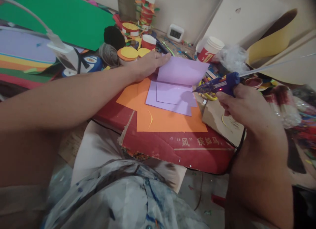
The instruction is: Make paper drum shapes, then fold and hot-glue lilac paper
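Note:
My left hand [153, 63] pinches the upper left corner of a purple paper flap [182, 71] and holds it raised. Below the flap lie more purple paper sheets [170, 105], stacked slightly askew on orange paper [170, 123]. In my right hand [247, 104] is a blue hot glue gun [222, 86] with a small red light glowing. Its nozzle points left, close over the right edge of the purple sheets. A clear glue stick [266, 67] sticks out of its back. Whether the nozzle touches the paper I cannot tell.
Under the papers is a red cardboard board [197, 153]. Yarn balls [113, 38], a white clock [175, 33] and a paper cup [211, 49] stand behind. A white plug adapter [63, 56] and large green sheet [61, 18] are left. A brown cardboard piece [222, 118] lies right.

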`<state>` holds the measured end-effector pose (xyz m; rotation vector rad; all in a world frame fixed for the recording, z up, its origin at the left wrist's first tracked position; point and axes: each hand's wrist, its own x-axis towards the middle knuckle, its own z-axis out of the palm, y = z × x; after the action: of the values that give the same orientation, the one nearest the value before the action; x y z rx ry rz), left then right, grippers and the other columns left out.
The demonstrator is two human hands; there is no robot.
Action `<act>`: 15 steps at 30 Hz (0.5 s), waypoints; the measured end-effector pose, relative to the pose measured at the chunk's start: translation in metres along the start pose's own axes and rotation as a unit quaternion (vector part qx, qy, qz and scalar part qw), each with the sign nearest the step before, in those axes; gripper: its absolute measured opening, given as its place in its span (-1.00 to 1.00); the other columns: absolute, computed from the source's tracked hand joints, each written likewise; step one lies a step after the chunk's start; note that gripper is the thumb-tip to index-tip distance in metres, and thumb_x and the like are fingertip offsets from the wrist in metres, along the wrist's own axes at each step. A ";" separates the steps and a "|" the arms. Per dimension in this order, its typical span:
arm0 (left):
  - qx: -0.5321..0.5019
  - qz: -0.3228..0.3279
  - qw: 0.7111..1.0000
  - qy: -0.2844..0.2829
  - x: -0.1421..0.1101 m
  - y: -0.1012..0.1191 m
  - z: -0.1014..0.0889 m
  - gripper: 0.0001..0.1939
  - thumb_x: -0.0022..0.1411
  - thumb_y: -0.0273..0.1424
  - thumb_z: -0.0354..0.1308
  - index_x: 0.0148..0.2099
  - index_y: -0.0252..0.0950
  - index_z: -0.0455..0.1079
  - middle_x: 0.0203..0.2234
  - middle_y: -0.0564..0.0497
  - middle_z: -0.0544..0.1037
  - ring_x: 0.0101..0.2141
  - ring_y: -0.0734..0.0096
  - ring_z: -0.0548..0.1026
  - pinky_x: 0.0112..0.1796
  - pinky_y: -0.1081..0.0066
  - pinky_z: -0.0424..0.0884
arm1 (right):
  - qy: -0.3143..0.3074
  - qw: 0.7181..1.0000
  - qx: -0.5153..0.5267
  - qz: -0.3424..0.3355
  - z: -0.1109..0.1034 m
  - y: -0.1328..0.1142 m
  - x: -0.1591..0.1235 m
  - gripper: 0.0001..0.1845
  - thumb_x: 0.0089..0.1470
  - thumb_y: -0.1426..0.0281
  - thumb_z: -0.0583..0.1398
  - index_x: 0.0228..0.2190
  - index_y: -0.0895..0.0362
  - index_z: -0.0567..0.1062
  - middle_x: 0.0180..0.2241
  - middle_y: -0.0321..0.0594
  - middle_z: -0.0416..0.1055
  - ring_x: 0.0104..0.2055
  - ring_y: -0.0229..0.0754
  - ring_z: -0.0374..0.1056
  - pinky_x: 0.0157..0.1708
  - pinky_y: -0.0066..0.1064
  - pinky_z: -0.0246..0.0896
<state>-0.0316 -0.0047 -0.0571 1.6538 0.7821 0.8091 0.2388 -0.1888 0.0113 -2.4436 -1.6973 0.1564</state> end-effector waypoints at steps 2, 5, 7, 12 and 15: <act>0.003 0.003 1.000 0.001 0.000 -0.001 0.000 -0.42 0.46 0.04 0.26 -0.50 -0.12 0.22 -0.61 0.06 0.26 -0.42 0.36 0.28 -0.35 0.25 0.10 | -0.013 0.999 0.007 0.033 0.001 -0.001 0.001 -0.73 0.34 0.15 0.16 -0.38 -0.01 0.36 -0.47 -0.23 0.37 -0.43 -0.07 0.28 -0.33 -0.25 0.07; 0.018 0.006 1.000 0.010 -0.001 0.001 -0.001 -0.43 0.42 0.04 0.29 -0.53 -0.11 0.22 -0.62 0.06 0.26 -0.43 0.35 0.22 -0.34 0.21 0.07 | -0.012 0.999 0.021 0.037 0.001 -0.007 0.002 -0.78 0.33 0.18 0.19 -0.34 0.01 0.43 -0.47 -0.26 0.39 -0.44 -0.08 0.30 -0.35 -0.26 0.06; 0.019 0.012 1.000 0.010 -0.001 0.001 -0.001 -0.43 0.41 0.04 0.29 -0.53 -0.12 0.22 -0.60 0.06 0.26 -0.44 0.36 0.20 -0.33 0.20 0.06 | -0.015 0.998 0.029 0.044 0.000 -0.009 0.000 -0.79 0.32 0.19 0.21 -0.32 0.02 0.46 -0.50 -0.27 0.41 -0.46 -0.08 0.32 -0.37 -0.26 0.08; 0.025 0.006 1.000 0.000 0.001 -0.002 -0.003 -0.43 0.45 0.06 0.25 -0.50 -0.13 0.23 -0.62 0.05 0.24 -0.43 0.36 0.26 -0.34 0.22 0.06 | -0.023 0.997 0.050 0.053 -0.007 -0.009 -0.006 -0.75 0.31 0.20 0.24 -0.38 0.04 0.53 -0.60 -0.31 0.37 -0.52 -0.10 0.30 -0.40 -0.25 0.13; 0.030 0.003 1.000 0.002 0.002 -0.005 -0.004 -0.42 0.44 0.08 0.25 -0.50 -0.13 0.24 -0.65 0.06 0.23 -0.44 0.37 0.27 -0.37 0.25 0.08 | -0.022 0.998 0.042 0.047 -0.006 -0.004 -0.004 -0.72 0.30 0.17 0.22 -0.41 0.03 0.51 -0.61 -0.30 0.37 -0.53 -0.10 0.28 -0.42 -0.24 0.12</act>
<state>-0.0339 0.0002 -0.0606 1.7079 0.8123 0.8003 0.2345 -0.1918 0.0175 -2.4760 -1.5601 0.2905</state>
